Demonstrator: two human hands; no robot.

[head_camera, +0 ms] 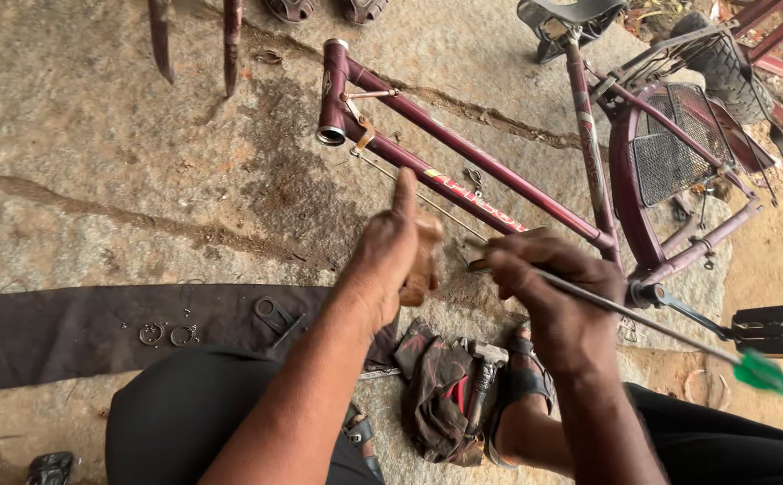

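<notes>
My left hand (398,244) is raised over the stone floor, its forefinger pointing up, with a small brownish thing blurred in its fingers. My right hand (553,292) grips a long screwdriver (643,316) with a green handle (782,379); the metal shaft runs from the hand toward the lower right, and its tip lies near the left hand. Just beyond both hands lies a maroon bicycle frame (463,148) on its side, without a front fork.
A dark cloth strip (95,328) on the left carries bearing rings (167,335) and a spanner (276,316). A crumpled rag with a hammer (481,373) lies between my knees. A pedal and crank (769,328) stick out right. The rear carrier and saddle (571,18) are at top right.
</notes>
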